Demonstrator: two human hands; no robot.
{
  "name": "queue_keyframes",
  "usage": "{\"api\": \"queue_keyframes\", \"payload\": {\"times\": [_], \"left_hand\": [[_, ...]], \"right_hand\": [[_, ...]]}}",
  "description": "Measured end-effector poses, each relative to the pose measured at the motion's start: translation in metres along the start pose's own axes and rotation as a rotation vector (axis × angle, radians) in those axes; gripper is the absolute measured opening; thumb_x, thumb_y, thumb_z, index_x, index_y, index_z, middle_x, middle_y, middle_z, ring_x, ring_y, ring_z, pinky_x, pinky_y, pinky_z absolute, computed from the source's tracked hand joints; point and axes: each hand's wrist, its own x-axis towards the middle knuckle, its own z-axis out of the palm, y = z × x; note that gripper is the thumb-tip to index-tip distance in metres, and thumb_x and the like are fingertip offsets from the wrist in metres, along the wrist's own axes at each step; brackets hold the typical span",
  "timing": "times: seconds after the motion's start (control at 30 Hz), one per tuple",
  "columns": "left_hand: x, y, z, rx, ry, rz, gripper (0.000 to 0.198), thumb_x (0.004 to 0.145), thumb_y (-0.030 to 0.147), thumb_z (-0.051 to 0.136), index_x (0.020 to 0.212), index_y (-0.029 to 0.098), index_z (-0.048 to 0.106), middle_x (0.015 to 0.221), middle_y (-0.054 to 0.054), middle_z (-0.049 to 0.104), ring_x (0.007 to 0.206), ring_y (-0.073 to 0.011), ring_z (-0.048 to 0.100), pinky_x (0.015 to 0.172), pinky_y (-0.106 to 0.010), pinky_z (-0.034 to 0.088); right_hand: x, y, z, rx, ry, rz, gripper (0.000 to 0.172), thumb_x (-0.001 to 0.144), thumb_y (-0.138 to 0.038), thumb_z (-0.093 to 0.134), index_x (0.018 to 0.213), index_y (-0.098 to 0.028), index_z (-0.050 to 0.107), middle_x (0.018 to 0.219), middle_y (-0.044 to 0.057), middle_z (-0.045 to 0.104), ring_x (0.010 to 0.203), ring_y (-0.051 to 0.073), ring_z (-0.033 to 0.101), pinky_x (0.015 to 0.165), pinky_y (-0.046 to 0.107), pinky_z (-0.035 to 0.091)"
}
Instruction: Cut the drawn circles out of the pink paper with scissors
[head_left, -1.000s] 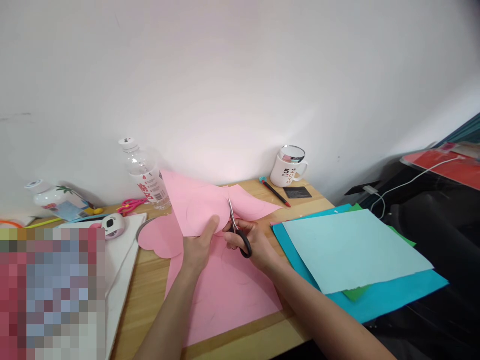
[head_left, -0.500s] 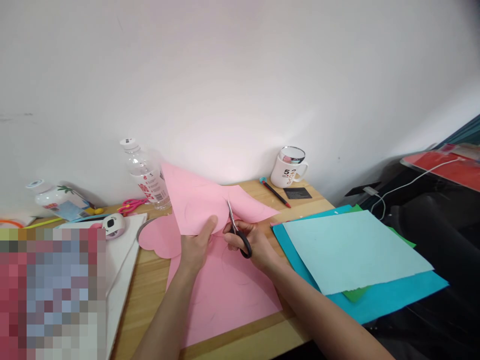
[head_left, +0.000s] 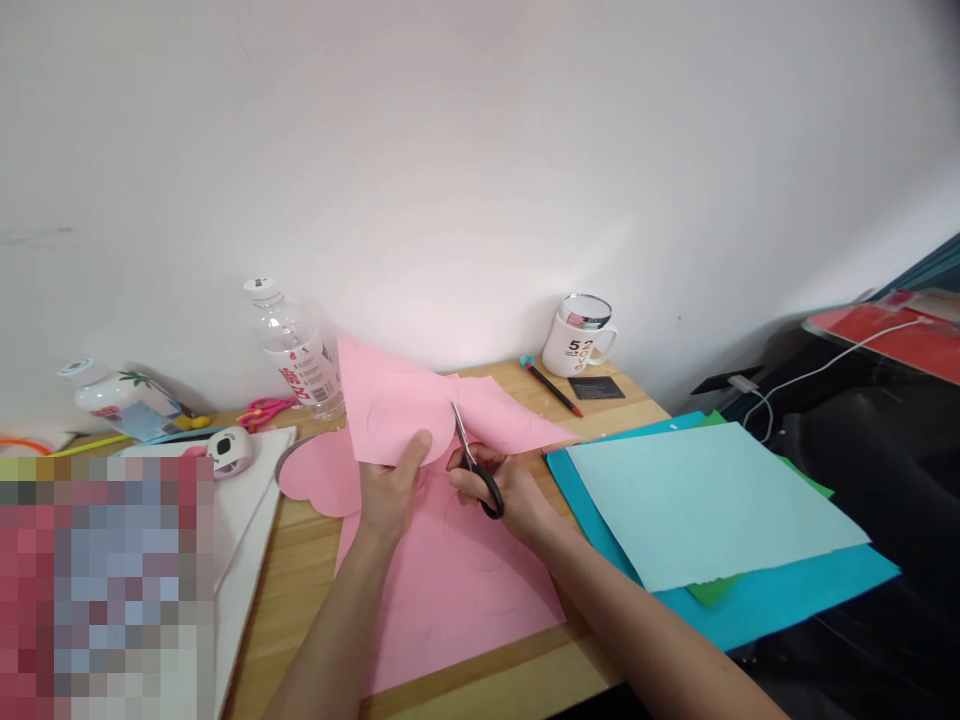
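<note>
My left hand [head_left: 391,497] grips the lower edge of a raised sheet of pink paper [head_left: 390,400], thumb on top, fingers hidden beneath. Faint pencil curves mark this sheet. My right hand [head_left: 501,480] is wrapped round the black handles of a pair of scissors [head_left: 489,490]. Their blades point up and away, at a cut running into the pink paper, whose right part curls off to the side. Below both hands lies another pink sheet [head_left: 457,610] with drawn curves, flat on the table. Left of it rests a scalloped pink paper cutout [head_left: 319,475].
A plastic bottle [head_left: 296,350], pink scissors [head_left: 266,411] and a correction tape dispenser [head_left: 229,452] stand or lie at left. Behind are a white mug [head_left: 571,345], a pencil [head_left: 551,387] and a black card [head_left: 596,387]. Light blue paper [head_left: 712,505] tops coloured sheets at right.
The raised pink paper has dipped slightly and shifted a little to the right. Its cut has widened near the blades, and the right flap reaches farther right. Both hands keep their hold.
</note>
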Motion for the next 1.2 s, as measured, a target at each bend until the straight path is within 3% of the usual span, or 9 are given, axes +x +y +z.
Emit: {"api": "queue_keyframes", "payload": {"times": [0.2,0.4,0.7,0.9,1.2], "left_hand": [[-0.001,0.005,0.008,-0.163,0.028,-0.125,0.050,0.062,0.034,0.075,0.108,0.022,0.059,0.116,-0.009,0.062,0.107,-0.0255,0.057,0.087,-0.039,0.048],[-0.004,0.008,0.010,-0.274,-0.021,-0.186,0.052,0.062,0.033,0.075,0.111,0.022,0.058,0.113,-0.009,0.064,0.100,-0.0255,0.060,0.084,-0.042,0.051],[-0.001,-0.005,-0.002,0.006,-0.027,-0.023,0.057,0.062,0.036,0.074,0.115,0.022,0.058,0.118,-0.009,0.062,0.113,-0.0270,0.054,0.098,-0.042,0.042],[0.000,-0.008,-0.005,0.056,-0.031,0.019,0.062,0.063,0.038,0.073,0.120,0.021,0.054,0.120,-0.010,0.060,0.113,-0.0269,0.054,0.098,-0.042,0.041],[-0.001,-0.004,-0.003,0.054,-0.024,0.009,0.053,0.066,0.031,0.072,0.116,0.020,0.056,0.117,-0.009,0.062,0.112,-0.0251,0.054,0.095,-0.038,0.044]], "right_hand": [[-0.001,-0.001,0.007,0.012,-0.009,-0.044,0.035,0.058,-0.044,0.073,0.055,-0.017,0.051,0.051,-0.003,0.046,0.047,0.009,0.039,0.047,0.024,0.032],[0.000,0.007,0.007,0.120,0.017,0.075,0.039,0.051,-0.038,0.078,0.074,-0.016,0.056,0.054,-0.005,0.047,0.048,0.009,0.040,0.048,0.023,0.032],[0.002,0.006,0.005,0.133,0.000,-0.068,0.036,0.051,-0.039,0.079,0.061,-0.016,0.052,0.059,-0.004,0.043,0.056,0.009,0.035,0.053,0.023,0.031],[0.003,0.006,0.003,0.133,-0.026,-0.076,0.037,0.052,-0.040,0.079,0.063,-0.016,0.053,0.060,-0.004,0.044,0.056,0.009,0.035,0.054,0.023,0.031],[0.001,0.003,0.002,0.073,-0.017,-0.083,0.040,0.053,-0.048,0.076,0.063,-0.016,0.054,0.059,-0.004,0.042,0.055,0.009,0.034,0.053,0.023,0.030]]}}
